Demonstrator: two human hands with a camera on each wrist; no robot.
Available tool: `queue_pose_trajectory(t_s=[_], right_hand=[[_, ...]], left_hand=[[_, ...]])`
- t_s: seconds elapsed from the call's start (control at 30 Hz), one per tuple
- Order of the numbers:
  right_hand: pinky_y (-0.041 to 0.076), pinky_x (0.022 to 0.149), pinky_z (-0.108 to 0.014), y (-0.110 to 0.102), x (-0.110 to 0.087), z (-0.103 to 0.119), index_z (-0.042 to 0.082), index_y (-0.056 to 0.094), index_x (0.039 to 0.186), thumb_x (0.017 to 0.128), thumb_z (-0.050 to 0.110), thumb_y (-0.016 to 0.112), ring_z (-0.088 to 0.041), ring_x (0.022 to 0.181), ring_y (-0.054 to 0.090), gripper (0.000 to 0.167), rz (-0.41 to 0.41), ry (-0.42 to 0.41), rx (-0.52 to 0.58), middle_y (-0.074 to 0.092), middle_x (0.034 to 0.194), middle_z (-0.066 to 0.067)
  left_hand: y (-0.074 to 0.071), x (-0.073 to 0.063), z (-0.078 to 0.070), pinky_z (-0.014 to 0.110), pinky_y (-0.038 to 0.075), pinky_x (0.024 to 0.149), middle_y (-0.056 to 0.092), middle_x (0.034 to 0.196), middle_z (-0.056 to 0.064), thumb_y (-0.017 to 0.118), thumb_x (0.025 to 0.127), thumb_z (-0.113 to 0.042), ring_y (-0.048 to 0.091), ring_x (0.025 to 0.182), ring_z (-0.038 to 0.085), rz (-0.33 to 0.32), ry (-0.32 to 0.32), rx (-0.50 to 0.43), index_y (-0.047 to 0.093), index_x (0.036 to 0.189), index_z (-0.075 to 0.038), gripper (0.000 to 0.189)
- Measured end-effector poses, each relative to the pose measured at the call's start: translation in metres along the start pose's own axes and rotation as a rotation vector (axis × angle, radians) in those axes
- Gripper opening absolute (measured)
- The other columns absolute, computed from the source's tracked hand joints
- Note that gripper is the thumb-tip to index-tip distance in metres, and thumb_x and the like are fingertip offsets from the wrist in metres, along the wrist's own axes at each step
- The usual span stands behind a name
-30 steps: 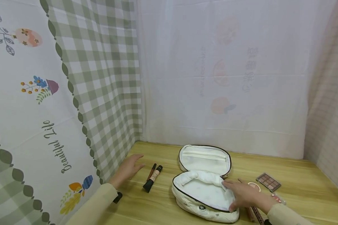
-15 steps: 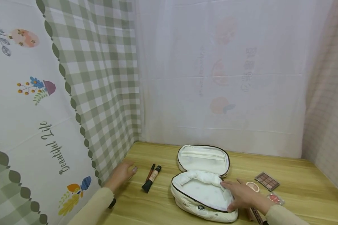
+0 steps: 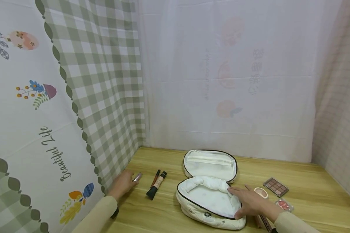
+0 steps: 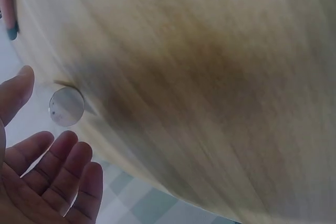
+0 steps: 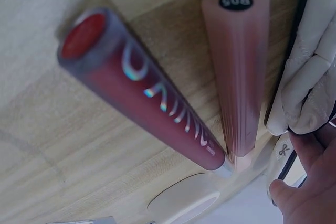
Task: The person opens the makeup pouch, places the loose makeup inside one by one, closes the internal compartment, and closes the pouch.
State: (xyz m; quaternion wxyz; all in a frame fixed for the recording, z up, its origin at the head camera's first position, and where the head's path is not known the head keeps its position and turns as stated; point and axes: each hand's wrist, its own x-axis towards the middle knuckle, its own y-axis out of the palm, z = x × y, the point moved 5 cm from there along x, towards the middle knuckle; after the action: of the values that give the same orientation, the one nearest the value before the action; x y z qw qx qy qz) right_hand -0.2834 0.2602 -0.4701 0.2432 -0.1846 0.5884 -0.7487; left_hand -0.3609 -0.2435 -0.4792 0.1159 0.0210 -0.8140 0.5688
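My left hand [image 3: 123,184] is low over the left side of the table, beside a small shiny tube [image 3: 137,177]. In the left wrist view its thumb and loosely bent fingers stand apart around the tube's round pale end [image 4: 66,106], with gaps showing on both sides. My right hand [image 3: 249,201] rests on the right end of a white quilted makeup bag [image 3: 198,213], fingers straight on the rim and thumb spread toward the front. The bag's lid [image 3: 210,163] is unzipped and folded back, and the padded inside shows nothing in it.
Between bag and left hand lie a black-capped foundation tube [image 3: 156,185] and a slim brown pencil [image 3: 155,178]. To the right are an eyeshadow palette [image 3: 275,186], a round compact [image 3: 261,193], a red blush case [image 3: 284,205] and lip gloss tubes [image 5: 142,87]. Cloth walls enclose the table.
My left hand has drawn back left and slightly downward, and the shiny tube has come into sight by its fingers. My right hand stays on the bag.
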Motion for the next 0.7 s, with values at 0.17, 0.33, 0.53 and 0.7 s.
queue_pose_trajectory(t_s=[0.17, 0.33, 0.53, 0.7], right_hand=[[0.022, 0.103, -0.073, 0.0012, -0.0002, -0.0002, -0.008, 0.051, 0.137, 0.062, 0.057, 0.084, -0.045, 0.123, 0.051, 0.105, 0.003, -0.001, 0.005, 0.054, 0.135, -0.026], [0.022, 0.104, -0.072, 0.0018, -0.0007, 0.0002, -0.007, 0.051, 0.138, 0.062, 0.057, 0.084, -0.045, 0.124, 0.051, 0.104, 0.009, 0.008, 0.004, 0.054, 0.136, -0.025], [0.022, 0.104, -0.072, 0.0011, 0.0002, 0.0002, -0.007, 0.051, 0.138, 0.062, 0.055, 0.085, -0.045, 0.124, 0.05, 0.104, 0.016, 0.019, 0.006, 0.054, 0.136, -0.025], [0.021, 0.104, -0.072, 0.0003, 0.0004, 0.0002, -0.007, 0.051, 0.138, 0.062, 0.054, 0.085, -0.045, 0.124, 0.051, 0.104, 0.013, 0.023, 0.009, 0.054, 0.136, -0.025]], left_hand=[[0.0031, -0.0013, -0.0011, 0.031, 0.037, 0.051, 0.053, 0.069, -0.001, 0.083, 0.08, -0.023, 0.044, 0.058, 0.015, 0.012, -0.001, -0.031, 0.065, 0.083, -0.007, 0.025], [0.004, -0.0024, -0.0014, 0.031, 0.037, 0.051, 0.053, 0.068, -0.001, 0.082, 0.081, -0.021, 0.045, 0.058, 0.015, 0.019, -0.005, -0.038, 0.064, 0.082, -0.008, 0.023], [0.0048, -0.0027, -0.0006, 0.029, 0.034, 0.049, 0.047, 0.06, -0.002, 0.081, 0.082, -0.019, 0.041, 0.053, 0.014, 0.021, -0.013, -0.049, 0.055, 0.066, -0.012, 0.031], [0.0045, -0.0026, -0.0022, 0.029, 0.037, 0.05, 0.05, 0.061, -0.004, 0.079, 0.083, -0.016, 0.044, 0.054, 0.013, 0.029, 0.01, -0.052, 0.062, 0.068, -0.012, 0.023]])
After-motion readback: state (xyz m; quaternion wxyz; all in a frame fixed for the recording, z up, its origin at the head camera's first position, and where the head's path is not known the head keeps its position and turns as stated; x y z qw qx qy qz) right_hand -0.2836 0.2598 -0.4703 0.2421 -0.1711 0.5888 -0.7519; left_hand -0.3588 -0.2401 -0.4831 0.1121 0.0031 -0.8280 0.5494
